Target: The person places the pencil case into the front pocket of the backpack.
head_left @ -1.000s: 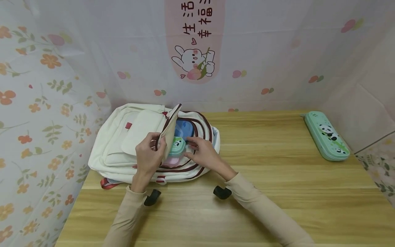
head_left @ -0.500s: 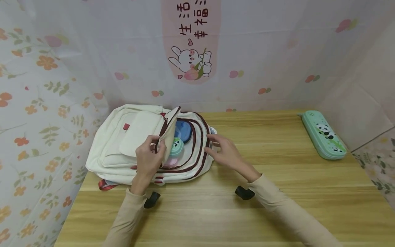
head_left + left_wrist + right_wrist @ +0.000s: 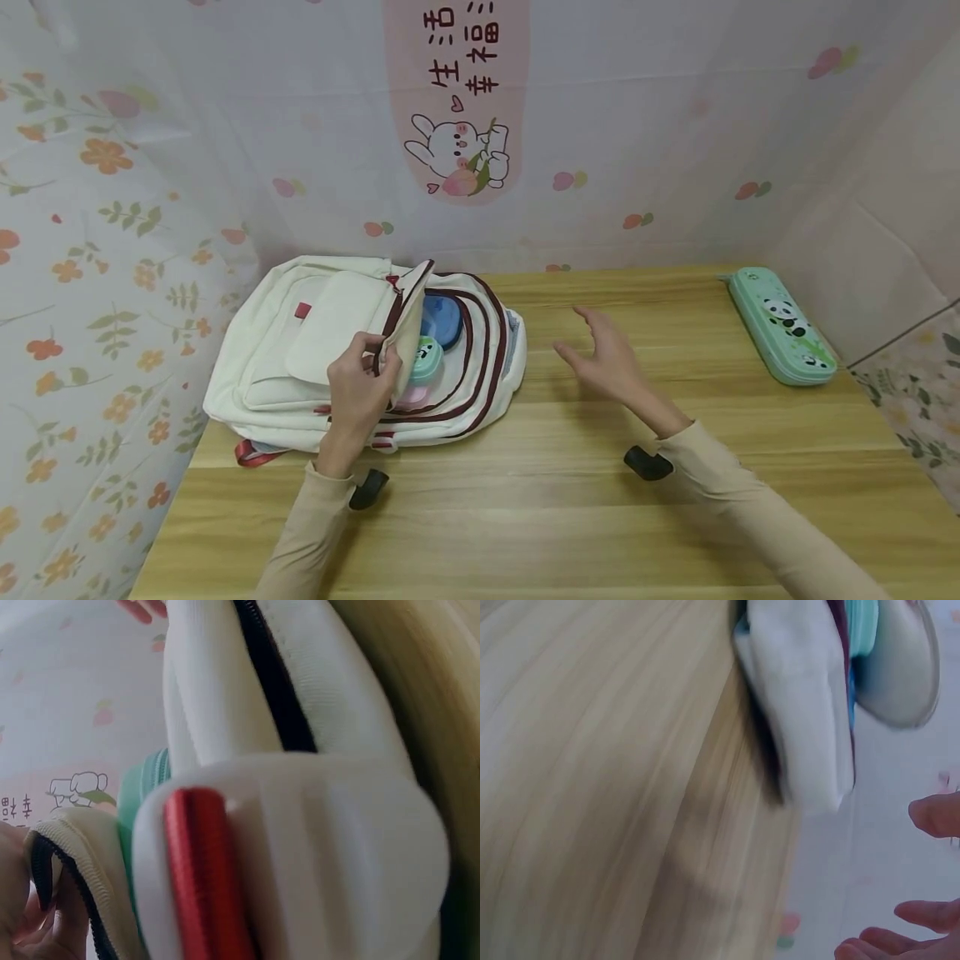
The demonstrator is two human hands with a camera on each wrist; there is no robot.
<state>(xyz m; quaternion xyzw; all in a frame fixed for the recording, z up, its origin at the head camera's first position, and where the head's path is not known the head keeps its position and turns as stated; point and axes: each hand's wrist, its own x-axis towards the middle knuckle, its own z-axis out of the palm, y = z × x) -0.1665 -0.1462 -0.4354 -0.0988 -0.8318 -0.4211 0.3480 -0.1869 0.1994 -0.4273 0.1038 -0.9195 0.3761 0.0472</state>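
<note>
A white backpack [image 3: 262, 358] with dark red zip edging lies on the table at the left, its front compartment unzipped. My left hand [image 3: 362, 375] pinches the edge of the raised front flap [image 3: 408, 325] and holds it back. Inside the opening sit a blue case [image 3: 442, 321], a small mint case [image 3: 427, 360] with a panda print and something pink [image 3: 415, 396], partly covered by the flap. To the right of the bag, my right hand [image 3: 607, 354] is over the table with thumb and fingers spread, holding nothing.
A long mint pencil case [image 3: 782, 327] with pandas lies at the table's far right, near the wall cloth. Patterned cloth [image 3: 637, 125] hangs behind and at both sides of the wooden table [image 3: 510, 517]. A white buckle with a red strap [image 3: 202, 870] fills the left wrist view.
My right hand has come out of the backpack's opening and moved right over the table, empty. The left hand keeps its grip on the flap. The head view has shifted slightly.
</note>
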